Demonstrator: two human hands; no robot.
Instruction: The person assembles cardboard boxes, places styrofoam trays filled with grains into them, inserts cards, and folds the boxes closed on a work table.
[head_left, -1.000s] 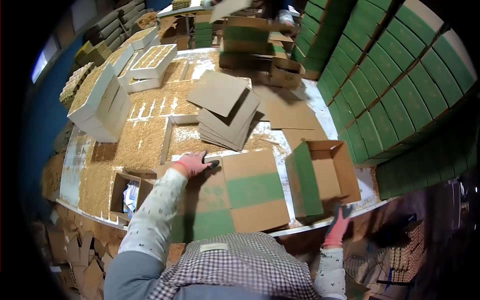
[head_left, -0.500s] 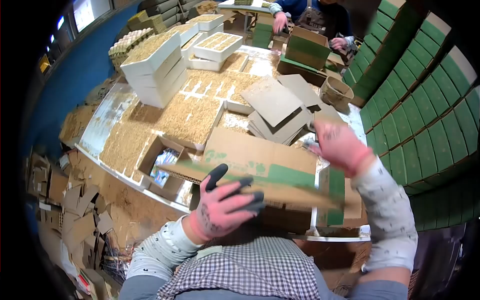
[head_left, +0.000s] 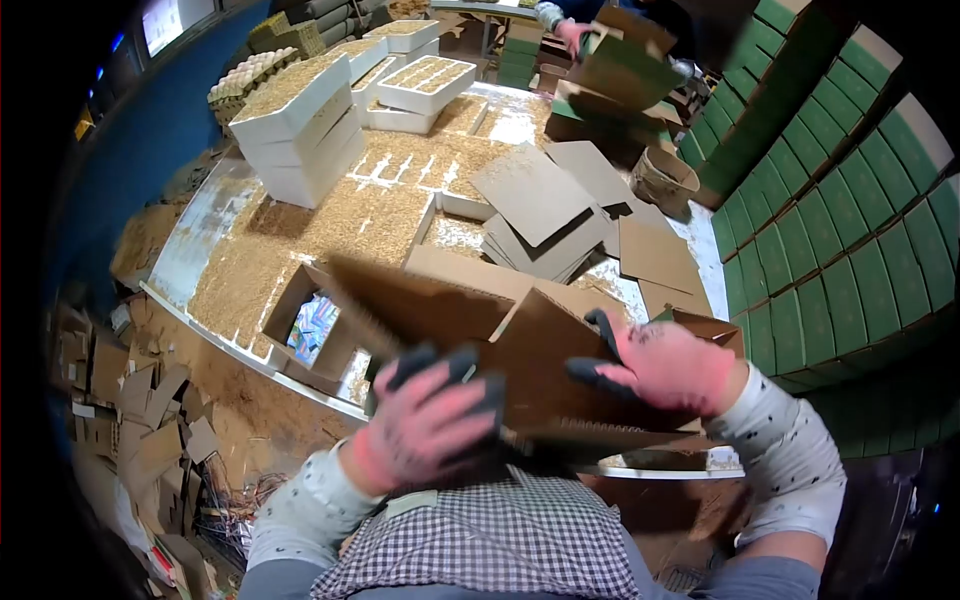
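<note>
In front of me a brown cardboard box (head_left: 550,375) stands with its flaps up and its dark inside facing me. My left hand (head_left: 425,420), in a pink glove with dark fingertips, is over the box's near left edge. Its fingers are stretched out and slightly blurred; whether they touch the cardboard I cannot tell. At the right side of the box is my right hand (head_left: 668,365), gloved alike, with thumb and forefinger apart over the opening. Just left of the box, a smaller open carton (head_left: 287,312) holds colourful printed packets (head_left: 314,328).
Grey cardboard sheets (head_left: 530,195) lie beyond the box on a table strewn with husk-like bedding (head_left: 330,235). White foam trays (head_left: 300,150) are stacked at back left. Green cartons (head_left: 840,240) form a wall at right. Opposite, another person handles a green box (head_left: 625,75). Cardboard scraps (head_left: 155,440) litter the left floor.
The box has gone from a flatter, closed-looking shape to standing open towards me. My right hand has come down and left onto its side. The other person's green box has been tilted up.
</note>
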